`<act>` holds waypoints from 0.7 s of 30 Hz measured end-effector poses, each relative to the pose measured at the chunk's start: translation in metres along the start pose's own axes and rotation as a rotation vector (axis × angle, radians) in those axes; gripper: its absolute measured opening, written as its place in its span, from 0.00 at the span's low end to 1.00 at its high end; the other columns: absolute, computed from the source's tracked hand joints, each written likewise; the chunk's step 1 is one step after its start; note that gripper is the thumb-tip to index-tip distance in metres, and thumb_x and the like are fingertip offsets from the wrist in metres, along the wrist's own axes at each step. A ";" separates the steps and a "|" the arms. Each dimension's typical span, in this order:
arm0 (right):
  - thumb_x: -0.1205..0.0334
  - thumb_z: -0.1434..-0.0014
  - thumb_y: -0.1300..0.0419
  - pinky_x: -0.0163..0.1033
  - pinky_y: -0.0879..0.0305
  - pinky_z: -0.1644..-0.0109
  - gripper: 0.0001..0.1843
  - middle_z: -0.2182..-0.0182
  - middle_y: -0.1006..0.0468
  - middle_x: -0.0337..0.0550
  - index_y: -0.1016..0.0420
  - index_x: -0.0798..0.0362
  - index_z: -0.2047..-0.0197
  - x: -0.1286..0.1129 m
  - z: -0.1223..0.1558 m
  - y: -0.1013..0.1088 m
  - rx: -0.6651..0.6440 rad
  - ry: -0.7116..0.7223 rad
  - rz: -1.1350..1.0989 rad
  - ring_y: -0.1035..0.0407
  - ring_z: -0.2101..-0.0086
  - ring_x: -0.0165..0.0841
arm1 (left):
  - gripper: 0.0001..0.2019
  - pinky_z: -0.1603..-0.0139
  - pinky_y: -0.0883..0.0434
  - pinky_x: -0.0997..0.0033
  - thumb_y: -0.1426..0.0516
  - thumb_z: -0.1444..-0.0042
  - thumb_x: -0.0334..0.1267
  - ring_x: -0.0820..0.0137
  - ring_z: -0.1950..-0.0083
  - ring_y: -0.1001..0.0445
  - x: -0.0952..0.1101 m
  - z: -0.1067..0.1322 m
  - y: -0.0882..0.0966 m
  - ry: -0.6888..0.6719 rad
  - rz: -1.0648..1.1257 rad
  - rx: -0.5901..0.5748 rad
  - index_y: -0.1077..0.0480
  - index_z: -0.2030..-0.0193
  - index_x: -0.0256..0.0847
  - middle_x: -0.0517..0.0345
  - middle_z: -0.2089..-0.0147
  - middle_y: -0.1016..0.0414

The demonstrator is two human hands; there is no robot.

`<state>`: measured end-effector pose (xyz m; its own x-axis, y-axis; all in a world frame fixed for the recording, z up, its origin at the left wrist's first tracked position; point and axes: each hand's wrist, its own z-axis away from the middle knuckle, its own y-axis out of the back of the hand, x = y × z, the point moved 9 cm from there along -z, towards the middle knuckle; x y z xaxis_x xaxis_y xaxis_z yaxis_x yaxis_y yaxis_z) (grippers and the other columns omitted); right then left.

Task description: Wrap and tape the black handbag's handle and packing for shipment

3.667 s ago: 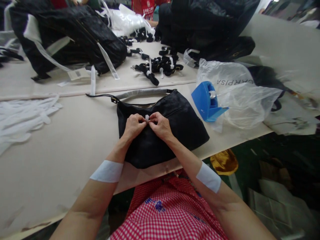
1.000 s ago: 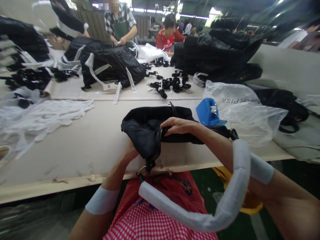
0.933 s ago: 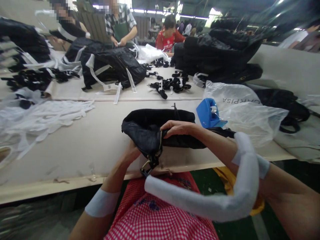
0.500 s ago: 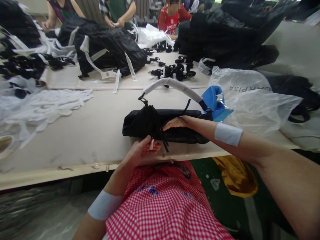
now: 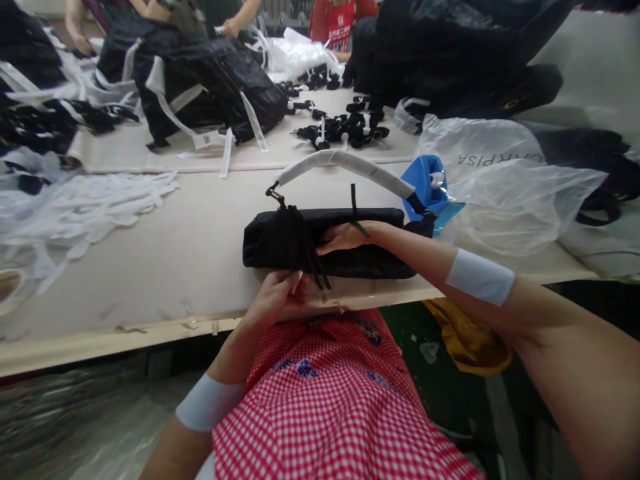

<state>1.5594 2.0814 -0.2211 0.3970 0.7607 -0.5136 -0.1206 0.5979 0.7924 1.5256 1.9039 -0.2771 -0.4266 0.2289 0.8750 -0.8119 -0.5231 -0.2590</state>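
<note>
A black handbag lies on its side near the table's front edge, its arched handle wrapped in white material. My right hand reaches over the bag into its dark fold and grips it there; the fingertips are partly hidden. Thin black straps hang down the bag's front. Just below the bag's lower left edge, my left hand has its fingers drawn together on a small white piece, too small to identify.
A blue holder and clear plastic bags lie on the right. White strips cover the left side. Black straps and large black bags are farther back. Co-workers stand across the table.
My left hand's fingers have closed from an open palm around the small white piece. My right hand has shifted slightly left within the bag's fold. The view has tilted down a little.
</note>
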 end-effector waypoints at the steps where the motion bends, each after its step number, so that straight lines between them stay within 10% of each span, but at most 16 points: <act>1: 0.50 0.43 0.33 0.39 0.32 0.60 0.16 0.66 0.16 0.46 0.15 0.56 0.62 -0.002 0.004 0.003 -0.015 0.002 0.046 0.25 0.67 0.37 | 0.25 0.79 0.32 0.73 0.32 0.58 0.58 0.73 0.79 0.31 0.002 -0.001 0.001 -0.038 -0.043 0.023 0.27 0.71 0.35 0.61 0.80 0.30; 9: 0.58 0.37 0.40 0.35 0.31 0.57 0.14 0.60 0.17 0.41 0.19 0.50 0.51 -0.038 0.065 0.045 0.177 0.226 -0.116 0.24 0.62 0.33 | 0.26 0.75 0.33 0.73 0.40 0.50 0.63 0.71 0.77 0.31 0.012 -0.001 0.000 -0.162 -0.232 0.079 0.27 0.67 0.37 0.60 0.78 0.28; 15: 0.57 0.33 0.45 0.32 0.32 0.67 0.26 0.66 0.19 0.37 0.35 0.46 0.32 -0.047 0.055 -0.024 -0.210 0.213 -0.554 0.26 0.72 0.27 | 0.27 0.70 0.28 0.70 0.38 0.51 0.64 0.69 0.71 0.27 0.012 -0.003 0.002 -0.127 -0.203 0.009 0.24 0.66 0.36 0.56 0.73 0.25; 21: 0.53 0.42 0.32 0.35 0.40 0.63 0.23 0.65 0.22 0.40 0.24 0.49 0.45 -0.057 0.034 -0.001 0.255 0.233 -0.016 0.29 0.66 0.32 | 0.27 0.76 0.29 0.71 0.34 0.59 0.63 0.71 0.77 0.30 0.017 -0.008 0.000 -0.100 -0.172 0.066 0.27 0.73 0.36 0.58 0.79 0.28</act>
<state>1.5677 2.0289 -0.1813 0.1754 0.8063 -0.5649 0.1273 0.5504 0.8251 1.5150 1.9141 -0.2659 -0.2398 0.2389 0.9410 -0.8403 -0.5366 -0.0779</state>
